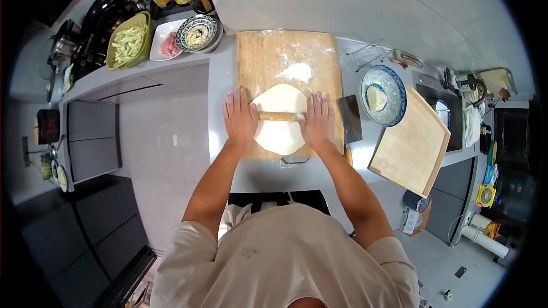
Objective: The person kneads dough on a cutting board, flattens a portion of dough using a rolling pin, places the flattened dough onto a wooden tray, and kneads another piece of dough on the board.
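Observation:
A wooden rolling pin (pixel 278 116) lies across a flat sheet of pale dough (pixel 281 137) on a wooden board (pixel 251 51). My left hand (pixel 240 115) rests flat on the pin's left end, fingers stretched out and pointing away from me. On the right end lies my right hand (pixel 315 118), also flat with its fingers extended. The palms hide both ends of the pin. White flour (pixel 295 72) is scattered on the board beyond the dough. Close to the board's right edge is a cleaver (pixel 350 118) with a wooden handle.
To the right are a blue-patterned bowl (pixel 393 96) with dough inside and a wooden tray (pixel 406 151). At the back left stand a green basket (pixel 145 40) of cut vegetables, a white dish (pixel 157 54) of meat and a patterned bowl (pixel 214 43). A wall borders the counter behind.

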The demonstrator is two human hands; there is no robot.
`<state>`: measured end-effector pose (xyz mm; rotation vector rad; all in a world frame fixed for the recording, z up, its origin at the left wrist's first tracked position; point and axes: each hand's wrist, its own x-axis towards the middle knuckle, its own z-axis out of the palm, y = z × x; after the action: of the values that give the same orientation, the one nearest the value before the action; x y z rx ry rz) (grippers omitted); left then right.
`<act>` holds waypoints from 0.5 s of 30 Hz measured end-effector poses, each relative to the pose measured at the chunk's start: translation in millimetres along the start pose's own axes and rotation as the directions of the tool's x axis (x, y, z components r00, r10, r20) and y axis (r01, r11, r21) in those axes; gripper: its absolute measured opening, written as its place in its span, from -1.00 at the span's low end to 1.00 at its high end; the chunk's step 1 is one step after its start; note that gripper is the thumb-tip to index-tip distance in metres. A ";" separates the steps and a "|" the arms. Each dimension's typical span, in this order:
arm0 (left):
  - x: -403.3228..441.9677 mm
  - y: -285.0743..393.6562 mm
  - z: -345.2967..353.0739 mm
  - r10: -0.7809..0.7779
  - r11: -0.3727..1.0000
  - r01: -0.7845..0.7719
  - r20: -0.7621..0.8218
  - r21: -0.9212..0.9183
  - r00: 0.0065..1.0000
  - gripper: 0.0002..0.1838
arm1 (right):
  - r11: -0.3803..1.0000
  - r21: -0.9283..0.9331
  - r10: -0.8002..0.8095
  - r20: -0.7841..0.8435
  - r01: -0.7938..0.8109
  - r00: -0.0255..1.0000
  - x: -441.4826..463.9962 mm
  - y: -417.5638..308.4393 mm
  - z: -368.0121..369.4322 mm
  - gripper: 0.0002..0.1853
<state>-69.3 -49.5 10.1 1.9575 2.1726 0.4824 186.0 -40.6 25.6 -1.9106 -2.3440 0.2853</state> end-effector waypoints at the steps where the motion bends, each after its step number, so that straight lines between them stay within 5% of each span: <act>1: 17.4 1.2 3.0 -0.011 1.000 0.011 -0.011 0.016 1.000 -0.33 | 1.000 -0.015 0.020 -0.029 -0.020 0.999 20.2 -1.1 0.3 -0.19; 6: 109.1 3.5 19.4 -0.075 0.997 0.073 -0.117 -0.017 0.990 -0.34 | 0.993 -0.084 0.067 -0.130 -0.078 0.989 121.0 -2.5 -11.0 -0.18; 9: 140.0 0.5 20.5 0.026 0.995 -0.044 -0.202 -0.084 0.979 -0.31 | 0.988 -0.151 0.013 -0.177 -0.040 0.984 151.7 -4.0 -19.9 -0.19; 12: 112.8 1.0 17.4 -0.049 0.991 0.029 -0.163 -0.128 0.985 -0.30 | 0.994 -0.106 -0.032 -0.168 0.015 0.985 115.3 -5.7 -19.3 -0.13; 15: 38.4 -7.8 7.2 0.041 0.998 -0.043 -0.043 -0.048 0.998 -0.24 | 0.995 -0.091 -0.059 -0.103 0.049 0.993 40.2 -2.6 0.9 -0.08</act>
<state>-78.7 -11.3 3.9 1.9882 2.1270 0.5831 175.1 -1.8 23.8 -1.8467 -2.3713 0.0750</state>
